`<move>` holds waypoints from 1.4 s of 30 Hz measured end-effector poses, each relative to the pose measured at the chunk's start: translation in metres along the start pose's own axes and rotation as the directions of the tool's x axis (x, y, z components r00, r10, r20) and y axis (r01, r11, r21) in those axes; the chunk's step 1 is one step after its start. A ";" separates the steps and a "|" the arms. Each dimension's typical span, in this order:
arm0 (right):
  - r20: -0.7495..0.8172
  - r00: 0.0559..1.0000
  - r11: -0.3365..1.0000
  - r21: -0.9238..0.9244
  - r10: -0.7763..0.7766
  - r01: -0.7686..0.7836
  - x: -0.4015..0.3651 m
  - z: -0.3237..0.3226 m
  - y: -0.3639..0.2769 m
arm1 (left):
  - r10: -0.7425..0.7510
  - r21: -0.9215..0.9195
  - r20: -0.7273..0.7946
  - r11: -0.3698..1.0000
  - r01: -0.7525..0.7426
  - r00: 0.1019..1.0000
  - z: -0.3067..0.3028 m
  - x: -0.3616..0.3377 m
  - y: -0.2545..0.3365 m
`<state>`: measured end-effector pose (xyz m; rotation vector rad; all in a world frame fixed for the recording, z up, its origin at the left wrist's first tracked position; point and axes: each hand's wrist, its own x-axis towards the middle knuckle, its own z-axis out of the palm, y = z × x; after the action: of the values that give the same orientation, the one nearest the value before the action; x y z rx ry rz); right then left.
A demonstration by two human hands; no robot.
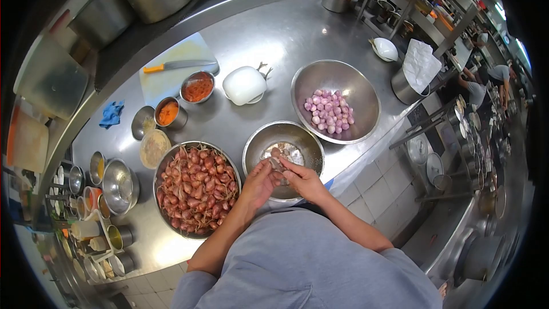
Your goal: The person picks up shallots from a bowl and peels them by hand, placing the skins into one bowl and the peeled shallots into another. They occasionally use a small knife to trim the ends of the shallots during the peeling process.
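Observation:
My left hand [260, 183] and my right hand [303, 180] meet over the near rim of a steel bowl [309, 140] that holds peelings. Between their fingertips they pinch a small shallot [278, 164]; which hand carries it I cannot tell apart, both touch it. Left of the hands stands a big steel bowl full of unpeeled red-brown shallots [197, 186]. Farther back and right, a wide steel bowl [360, 88] holds a heap of peeled purple shallots [329, 111].
On the steel counter: a white lidded pot [245, 84], two bowls of orange paste [197, 87] [167, 113], a cutting board with an orange-handled knife [171, 66], a blue cloth [111, 113], several small tins at left. Other people stand far right [497, 77].

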<state>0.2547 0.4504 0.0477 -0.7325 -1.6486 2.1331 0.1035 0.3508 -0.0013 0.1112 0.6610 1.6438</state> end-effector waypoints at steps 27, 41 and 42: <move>0.164 0.901 0.883 0.194 0.401 -0.428 0.019 -0.022 -0.016 | 0.120 0.276 -0.155 0.958 -0.074 0.981 0.022 -0.011 0.014; 0.394 0.919 0.970 -0.228 0.010 0.087 0.043 -0.047 -0.019 | 0.310 0.375 -0.181 0.899 -0.226 0.933 0.032 -0.008 0.000; 0.384 0.923 0.972 -0.220 0.008 0.083 0.042 -0.046 -0.015 | 0.301 0.371 -0.178 0.902 -0.219 0.937 0.031 -0.008 0.000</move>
<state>0.2471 0.5143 0.0458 -0.3498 -2.1219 2.1803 0.1180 0.3545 0.0267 0.2766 1.1567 1.7992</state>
